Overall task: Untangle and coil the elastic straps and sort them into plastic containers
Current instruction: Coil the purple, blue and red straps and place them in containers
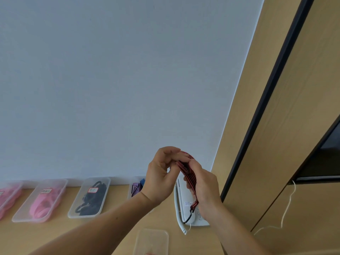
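Note:
A red elastic strap with black stripes point(187, 169) is held up in front of the wall, folded into several loops. My left hand point(161, 178) pinches the top of the loops. My right hand point(205, 188) grips their lower part, and the strap's black end hook point(189, 216) dangles below it. Along the wall on the wooden table stand clear plastic containers: one with pink straps point(44, 199), one with black straps point(91, 197), and one with purple and blue straps point(137, 187) partly hidden behind my left wrist.
A further pink-filled container point(8, 196) sits at the far left. A clear lid or empty container point(151, 242) lies near the front edge. A white desk phone point(185, 207) stands behind my right hand. A wooden cabinet point(294, 126) and a thin white cord point(287, 208) are at the right.

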Demonstrator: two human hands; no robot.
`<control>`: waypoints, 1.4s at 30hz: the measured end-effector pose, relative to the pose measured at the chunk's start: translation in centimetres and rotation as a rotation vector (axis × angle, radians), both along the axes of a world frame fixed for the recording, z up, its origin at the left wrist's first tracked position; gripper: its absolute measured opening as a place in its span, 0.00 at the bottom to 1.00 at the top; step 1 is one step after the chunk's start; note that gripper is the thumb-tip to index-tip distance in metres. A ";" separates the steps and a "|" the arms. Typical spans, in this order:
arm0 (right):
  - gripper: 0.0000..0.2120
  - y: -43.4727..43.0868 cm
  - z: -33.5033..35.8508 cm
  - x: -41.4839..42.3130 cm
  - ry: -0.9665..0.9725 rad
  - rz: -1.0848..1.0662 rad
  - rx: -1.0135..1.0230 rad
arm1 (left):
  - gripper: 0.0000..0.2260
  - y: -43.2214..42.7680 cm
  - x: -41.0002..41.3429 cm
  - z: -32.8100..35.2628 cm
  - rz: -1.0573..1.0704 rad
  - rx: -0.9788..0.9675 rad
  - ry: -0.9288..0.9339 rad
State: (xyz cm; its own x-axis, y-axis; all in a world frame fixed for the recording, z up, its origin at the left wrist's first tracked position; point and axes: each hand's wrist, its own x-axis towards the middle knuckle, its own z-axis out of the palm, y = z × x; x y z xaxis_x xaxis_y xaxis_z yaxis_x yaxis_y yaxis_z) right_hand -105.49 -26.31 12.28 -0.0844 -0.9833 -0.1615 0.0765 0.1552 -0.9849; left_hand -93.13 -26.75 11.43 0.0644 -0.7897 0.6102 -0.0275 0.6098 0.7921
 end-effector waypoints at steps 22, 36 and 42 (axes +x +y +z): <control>0.24 -0.9 -2.4 -1.6 0.218 0.316 -0.339 | 0.24 -1.6 3.1 2.1 -0.357 0.819 0.119; 0.22 -0.3 -2.5 -0.7 0.207 0.232 -0.228 | 0.18 -2.1 3.1 1.8 -0.265 0.773 0.185; 0.15 -0.1 -2.5 -0.5 0.049 0.277 -0.078 | 0.18 -3.1 3.5 1.3 -0.034 0.517 0.039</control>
